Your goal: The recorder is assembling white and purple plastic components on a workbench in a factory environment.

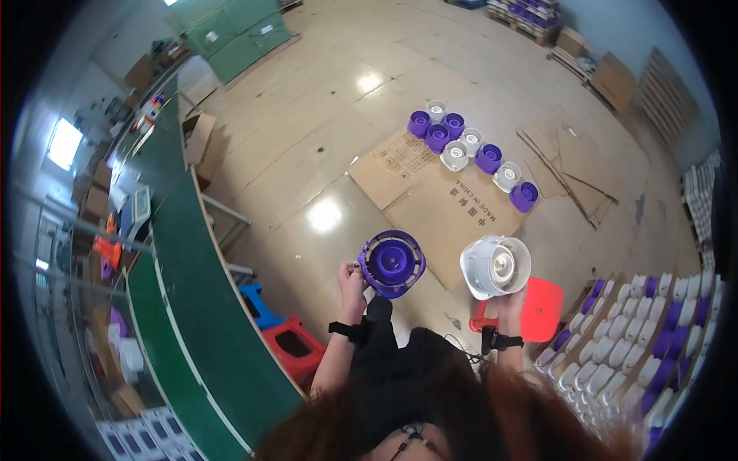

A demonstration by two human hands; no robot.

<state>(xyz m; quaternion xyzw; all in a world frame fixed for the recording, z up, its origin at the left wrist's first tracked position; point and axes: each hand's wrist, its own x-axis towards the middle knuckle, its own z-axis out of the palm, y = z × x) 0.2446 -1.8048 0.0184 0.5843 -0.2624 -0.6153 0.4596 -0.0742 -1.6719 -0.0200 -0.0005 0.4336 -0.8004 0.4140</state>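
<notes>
In my left hand is a round purple plastic housing, gripped by its left rim so that its ringed, slotted inside faces up. A white plastic housing of similar shape, with a round cup and a squarish base, rests in my right hand. That hand is mostly hidden beneath it. Both housings are held up apart from each other. Beyond them, several purple housings and white housings stand in a staggered double row on a flat cardboard sheet on the floor.
A long green workbench runs along my left, with red stools beside it. A red stool stands at my right, next to stacked rows of white and purple parts. More flattened cardboard lies at the far right.
</notes>
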